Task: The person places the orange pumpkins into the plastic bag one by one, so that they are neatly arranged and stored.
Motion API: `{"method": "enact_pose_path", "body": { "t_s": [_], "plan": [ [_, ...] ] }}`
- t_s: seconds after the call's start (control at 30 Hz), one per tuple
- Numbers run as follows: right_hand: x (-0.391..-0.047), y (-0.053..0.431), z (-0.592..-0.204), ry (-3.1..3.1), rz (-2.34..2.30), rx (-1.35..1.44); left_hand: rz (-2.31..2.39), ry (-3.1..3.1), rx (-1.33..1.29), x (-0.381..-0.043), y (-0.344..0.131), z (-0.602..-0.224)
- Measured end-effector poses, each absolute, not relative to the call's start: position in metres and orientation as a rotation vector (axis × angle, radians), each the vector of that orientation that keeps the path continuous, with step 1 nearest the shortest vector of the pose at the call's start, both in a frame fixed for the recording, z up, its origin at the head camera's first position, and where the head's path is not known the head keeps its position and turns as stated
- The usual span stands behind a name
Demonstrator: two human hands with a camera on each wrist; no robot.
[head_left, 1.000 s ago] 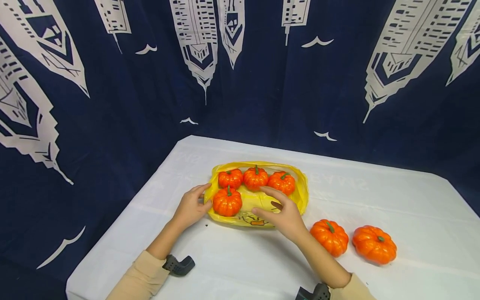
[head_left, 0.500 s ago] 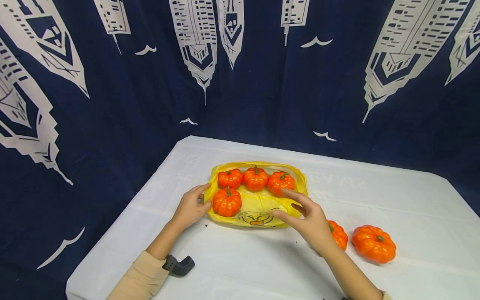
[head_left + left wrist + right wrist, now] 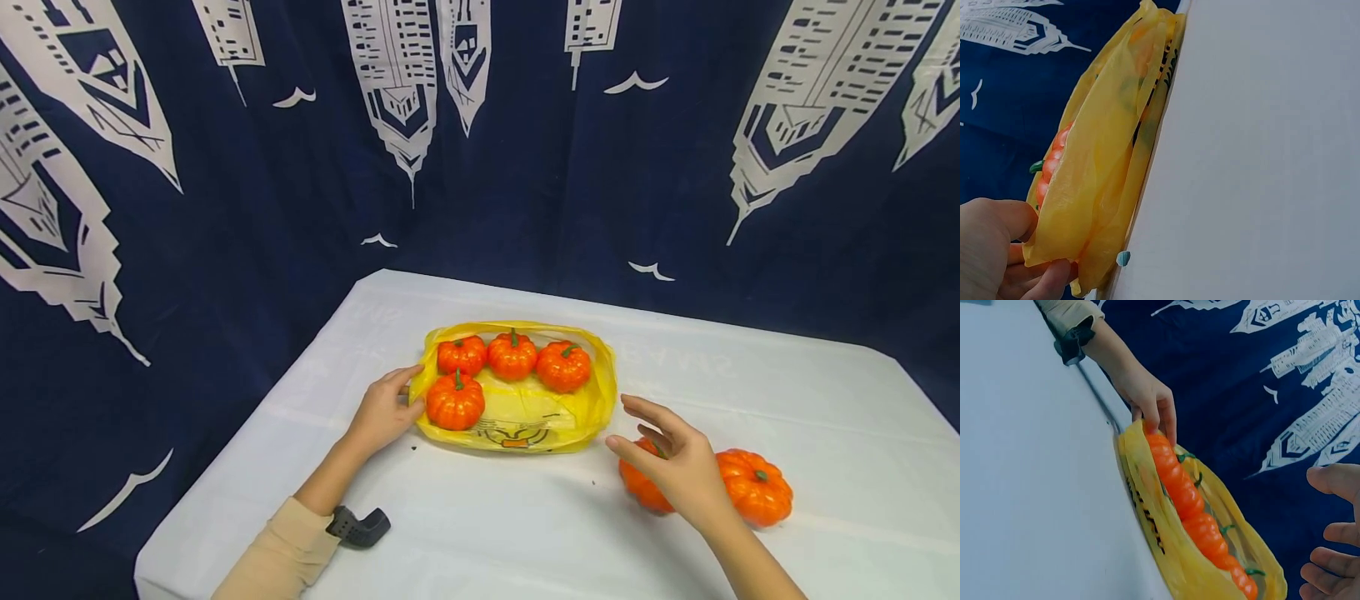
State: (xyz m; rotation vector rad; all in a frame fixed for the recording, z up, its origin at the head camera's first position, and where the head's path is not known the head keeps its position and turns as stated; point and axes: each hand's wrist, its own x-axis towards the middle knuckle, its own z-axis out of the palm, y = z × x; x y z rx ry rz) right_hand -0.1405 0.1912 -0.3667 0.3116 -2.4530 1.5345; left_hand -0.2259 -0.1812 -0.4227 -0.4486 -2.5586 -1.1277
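My left hand (image 3: 382, 412) holds the left end of a yellow plastic bag (image 3: 517, 408), spread wide on the table; its thumb and fingers grip the plastic in the left wrist view. Several small orange pumpkins with green stems lie in the bag, three in a back row and one pumpkin (image 3: 454, 402) at front left. Off the bag's right end, my right hand (image 3: 686, 462) is held with fingers spread and nothing between them. It partly hides a loose pumpkin (image 3: 642, 483); whether it touches it I cannot tell. Another pumpkin (image 3: 756, 490) lies just right of this hand.
A white cloth covers the table (image 3: 480, 533). Behind it hangs a dark blue curtain (image 3: 510, 200) printed with white buildings and birds. A dark wrist mount (image 3: 358, 528) sits on the left forearm.
My right hand has moved right and toward me, from over the bag to the loose pumpkins, with nothing in it. The left hand and the bag have stayed put.
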Motion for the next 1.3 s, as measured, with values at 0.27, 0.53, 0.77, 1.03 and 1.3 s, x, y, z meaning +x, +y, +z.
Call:
{"method": "enact_pose_path", "body": {
  "t_s": [0.27,0.53,0.77,1.03,1.3],
  "plan": [
    [-0.125,0.216,-0.372,-2.463,1.485,0.212,-1.135,-2.562,-0.443,-0.226,-0.182,-0.422],
    [-0.117,0.238,-0.374,-2.46,1.403,0.1,-1.131,-2.571,-0.438,-0.225,-0.182,-0.423],
    [-0.117,0.263,-0.375,-2.424,1.337,-0.027,-1.134,-2.568,-0.443,-0.224,-0.181,-0.423],
    [-0.113,0.298,-0.381,-2.38,1.237,-0.277,-1.134,-2.57,-0.446,-0.224,-0.18,-0.422],
    [-0.113,0.331,-0.397,-2.461,1.304,-0.442,-1.138,-2.571,-0.442,-0.224,-0.18,-0.422]
  ]
}}
